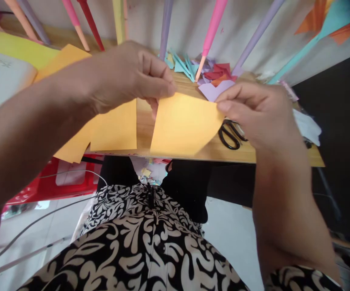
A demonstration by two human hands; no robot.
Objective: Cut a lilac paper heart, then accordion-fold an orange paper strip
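Observation:
A yellow-orange sheet of paper (pixel 187 125) hangs between my two hands over the front of the wooden table. My left hand (pixel 144 74) pinches its upper left corner. At the upper right corner, the thumb and fingers of my right hand (pixel 250 105) are closed on the same sheet. Its lower right edge runs at a slant. Under my right hand lie scissors with black handles (pixel 231 133), their blades hidden. Another yellow-orange sheet (pixel 114 127) lies flat on the table to the left, partly beneath my left forearm.
Rolled paper tubes (pixel 213 24) lean against the wall at the back. Folded paper scraps (pixel 217 74) in purple, red and turquoise lie behind my hands. A white device (pixel 5 81) sits at far left. A red plastic stool or crate (pixel 47 182) and a cable (pixel 56 210) are below the table.

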